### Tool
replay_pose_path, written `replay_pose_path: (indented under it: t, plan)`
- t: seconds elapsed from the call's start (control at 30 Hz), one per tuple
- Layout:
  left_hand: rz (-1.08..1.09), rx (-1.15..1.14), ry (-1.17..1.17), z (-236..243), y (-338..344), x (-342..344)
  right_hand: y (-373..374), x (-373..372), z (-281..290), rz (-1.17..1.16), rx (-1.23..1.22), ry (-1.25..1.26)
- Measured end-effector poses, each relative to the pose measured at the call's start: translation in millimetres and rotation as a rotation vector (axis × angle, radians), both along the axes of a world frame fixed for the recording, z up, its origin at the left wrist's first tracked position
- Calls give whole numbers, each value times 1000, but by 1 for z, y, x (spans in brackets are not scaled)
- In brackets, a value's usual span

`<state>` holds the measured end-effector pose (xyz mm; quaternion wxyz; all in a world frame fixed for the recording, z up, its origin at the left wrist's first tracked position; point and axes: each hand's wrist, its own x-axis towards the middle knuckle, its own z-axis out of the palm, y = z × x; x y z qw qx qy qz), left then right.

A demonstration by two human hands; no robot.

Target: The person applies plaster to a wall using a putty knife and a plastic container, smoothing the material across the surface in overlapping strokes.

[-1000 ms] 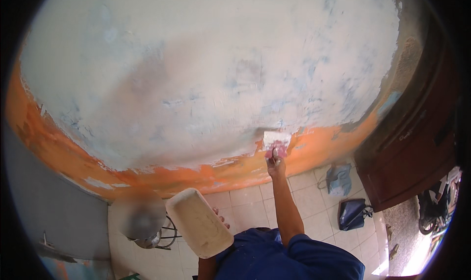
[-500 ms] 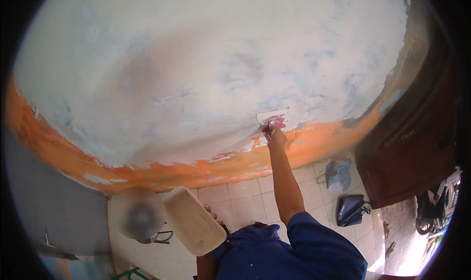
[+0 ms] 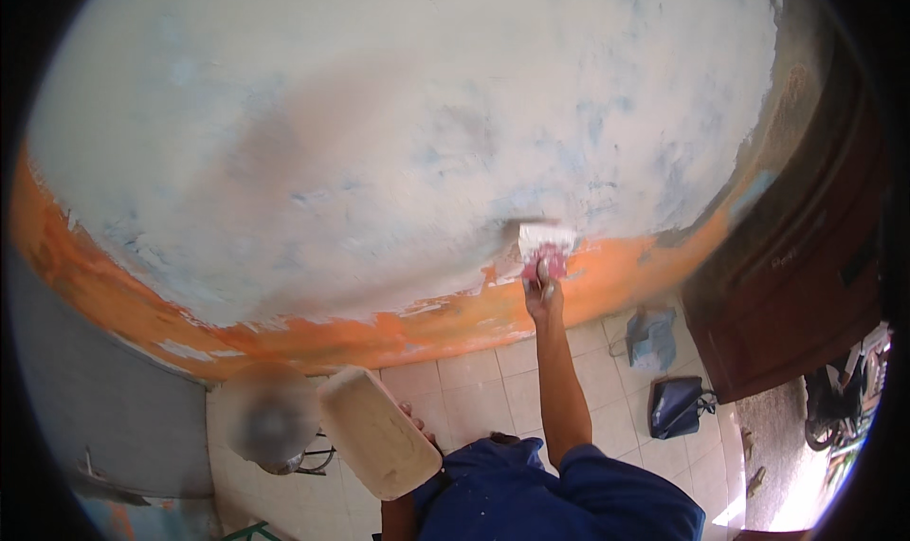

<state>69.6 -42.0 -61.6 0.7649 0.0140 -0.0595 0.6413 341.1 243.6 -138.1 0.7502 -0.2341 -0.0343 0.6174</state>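
My right hand [image 3: 541, 299] is closed around the handle of a wide putty knife [image 3: 547, 237] with red and white smears on its blade. The blade points up at the lower part of a wall [image 3: 379, 143] coated in whitish filler, close to where an orange band [image 3: 398, 328] begins. Whether the blade touches the wall I cannot tell. Low on the left, my left hand [image 3: 414, 421] grips a long cream tray [image 3: 377, 432] by its side; only some fingertips show past the rim. Thin residue coats the tray's inside.
Pale floor tiles [image 3: 474, 403] lie below the wall. To the right are a light blue bag [image 3: 651, 339], a dark blue bag [image 3: 679, 406] and a dark red door [image 3: 796, 294]. A grey wall [image 3: 104, 361] stands left, and a blurred round shape [image 3: 270, 418] sits beside the tray.
My right hand has drawn the putty knife down and a little to the right, and its blade now points more upward. The tray in my left hand has barely shifted.
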Motion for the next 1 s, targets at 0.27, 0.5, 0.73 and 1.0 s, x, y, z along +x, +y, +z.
replay_pose_path:
  t: [0.27, 0.5, 0.73, 1.0]
  plan:
    - [91, -48, 94, 2, 3, -1, 70, 7, 38, 9, -287, -298]
    - [20, -6, 2, -1, 12, 4, 58, 14, 7, -53, -498, -294]
    - [61, 24, 22, 1, 7, 15, -41, 28, -109, 124, -78, -12]
    - [69, -36, 84, -15, -6, 7, -92, 2, 39, -268, 85, -711]
